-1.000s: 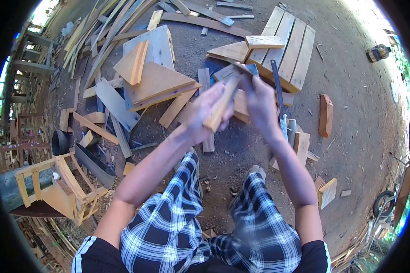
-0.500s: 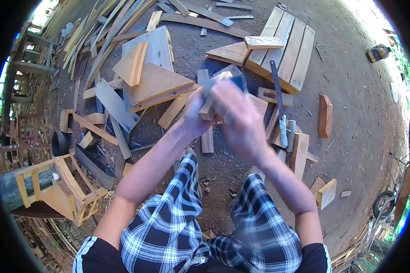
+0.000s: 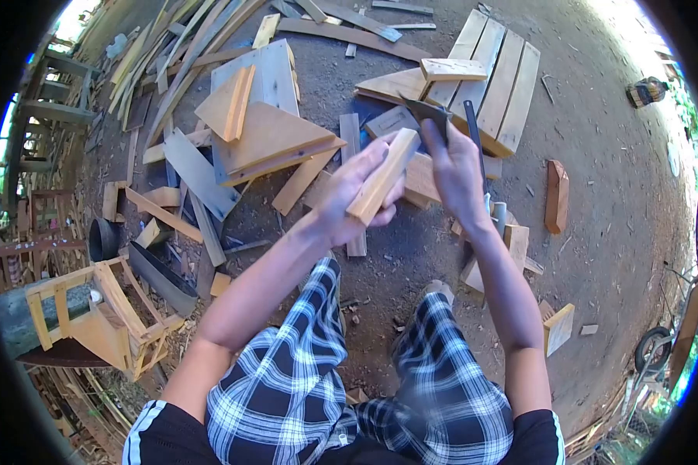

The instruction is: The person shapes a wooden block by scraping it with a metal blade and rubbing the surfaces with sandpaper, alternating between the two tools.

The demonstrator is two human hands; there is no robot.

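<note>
A short, light wooden block [image 3: 383,177] is gripped in my left hand [image 3: 352,191], tilted with its upper end toward the right. My right hand [image 3: 461,172] holds a thin, dark, flexible sheet [image 3: 428,111], possibly sandpaper, just beyond the block's upper end. The sheet and the block are close together; whether they touch I cannot tell. Beneath my hands lie more wooden pieces, among them a pale board [image 3: 350,139] and a block [image 3: 422,180] partly hidden by my right hand.
Triangular wooden panels [image 3: 275,139] lie at the left and a slatted wooden panel [image 3: 495,85] at the upper right. A dark bar [image 3: 473,139] stands out beside my right hand. A reddish block [image 3: 556,197] is farther right, a wooden frame [image 3: 105,310] at the lower left.
My hands have moved apart. My right hand has shifted right with the dark sheet, uncovering the block, which my left hand still holds.
</note>
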